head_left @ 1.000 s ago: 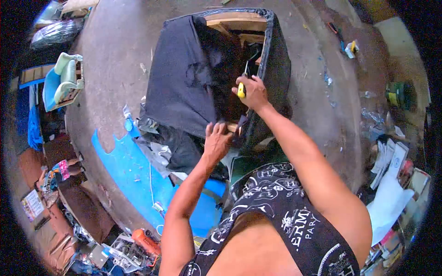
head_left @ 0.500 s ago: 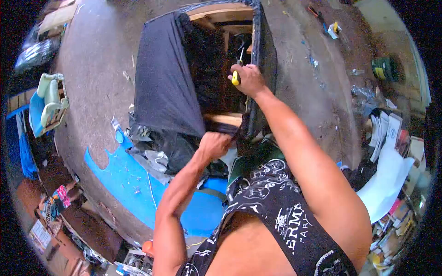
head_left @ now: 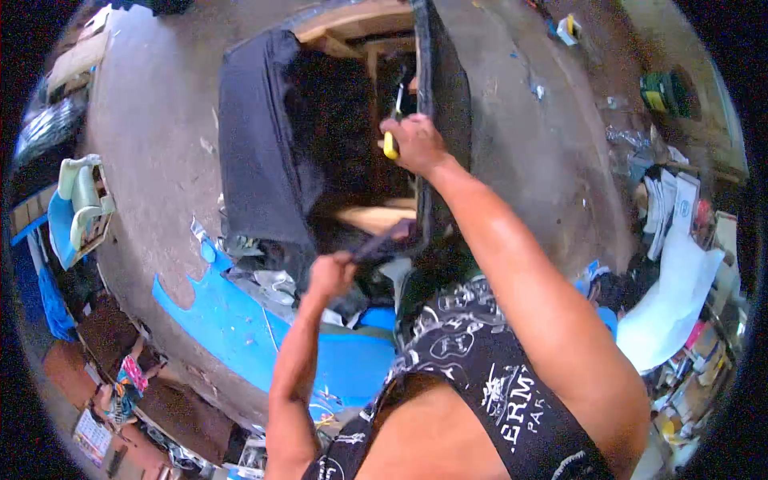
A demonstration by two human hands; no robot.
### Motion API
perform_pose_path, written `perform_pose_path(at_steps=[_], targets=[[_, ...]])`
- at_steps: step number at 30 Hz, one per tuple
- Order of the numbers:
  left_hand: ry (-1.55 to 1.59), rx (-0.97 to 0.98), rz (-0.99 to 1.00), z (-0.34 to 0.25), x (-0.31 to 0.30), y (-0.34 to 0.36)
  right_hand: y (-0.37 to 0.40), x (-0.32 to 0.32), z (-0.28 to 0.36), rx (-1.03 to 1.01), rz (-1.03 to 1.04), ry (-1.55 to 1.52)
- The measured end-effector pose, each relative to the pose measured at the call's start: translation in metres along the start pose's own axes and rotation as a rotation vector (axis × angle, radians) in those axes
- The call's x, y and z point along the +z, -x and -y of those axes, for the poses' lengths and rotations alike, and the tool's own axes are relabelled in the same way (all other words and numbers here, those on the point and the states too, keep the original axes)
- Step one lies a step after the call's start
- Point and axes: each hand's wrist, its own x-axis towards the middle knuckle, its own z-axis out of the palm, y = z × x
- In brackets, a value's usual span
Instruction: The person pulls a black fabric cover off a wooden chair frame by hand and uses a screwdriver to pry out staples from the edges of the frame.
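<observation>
The left hand (head_left: 330,274) grips black fabric (head_left: 382,243), the right hand (head_left: 416,144) a yellow-handled tool (head_left: 390,146); too hard a pull could tear the fabric against the wooden frame (head_left: 376,217)

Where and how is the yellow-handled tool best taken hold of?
Probably by its yellow handle, coming from the near side, as the right hand does. The handle is the thicker part and its free end faces the bottom of the picture, while the thin metal shaft points away, leaving little to grip.
</observation>
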Motion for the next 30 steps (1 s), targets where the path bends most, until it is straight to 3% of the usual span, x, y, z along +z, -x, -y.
perform_pose_path(at_steps=[2, 4, 6, 8, 11, 14, 16, 18, 20, 24, 28, 30], targets=[[-0.072, -0.166, 0.01, -0.013, -0.018, -0.018, 0.002, 0.01, -0.002, 0.016, -0.051, 0.051], [-0.139, -0.121, -0.027, -0.011, -0.019, -0.025, -0.001, -0.003, 0.006, 0.066, 0.026, 0.019], [-0.215, -0.112, 0.088, -0.056, -0.025, -0.017, 0.004, 0.004, 0.005, 0.051, 0.018, -0.004], [-0.266, 0.088, 0.039, -0.095, -0.014, -0.017, 0.001, 0.006, 0.004, 0.028, -0.038, 0.052], [-0.132, -0.053, -0.047, -0.118, -0.013, -0.049, -0.002, 0.008, 0.004, 0.018, 0.014, 0.098], [-0.125, 0.048, -0.027, -0.108, -0.004, -0.048, 0.001, 0.006, 0.002, 0.008, 0.026, 0.134], [-0.34, 0.386, -0.205, -0.079, 0.02, -0.043, 0.0, 0.007, 0.006, 0.019, 0.022, 0.144], [-0.362, 0.479, -0.245, -0.069, 0.025, -0.039, -0.001, 0.003, 0.008, 0.088, 0.095, 0.111], [-0.294, 0.314, 0.064, -0.067, 0.031, -0.035, -0.001, 0.001, 0.009, 0.09, 0.113, 0.107], [-0.167, 0.182, 0.116, -0.081, 0.034, -0.035, -0.005, -0.001, 0.01, 0.088, 0.161, 0.162], [-0.254, 0.226, 0.18, -0.076, 0.038, -0.047, 0.0, 0.001, 0.012, 0.081, 0.143, 0.168], [-0.065, 0.087, 0.199, -0.077, 0.019, -0.021, -0.001, 0.005, 0.004, 0.074, 0.117, 0.169]])
